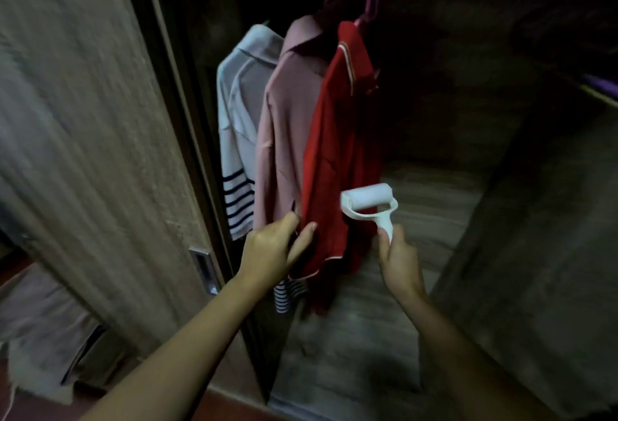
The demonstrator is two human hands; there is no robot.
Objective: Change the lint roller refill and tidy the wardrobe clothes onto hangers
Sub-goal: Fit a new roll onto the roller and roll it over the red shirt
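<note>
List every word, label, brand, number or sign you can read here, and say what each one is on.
None: no readable text shows anywhere in this view.
Lint roller in the right hand: plain white, no brand or label showing.
Red shirt, held by the left hand, pink shirt and striped top: no tags or print showing.
Wardrobe door: bare wood grain, blurred.

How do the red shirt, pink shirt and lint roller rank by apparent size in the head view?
1. Pink shirt and red shirt: alike, overlapping, so unranked.
2. Lint roller: clearly smallest.
</note>
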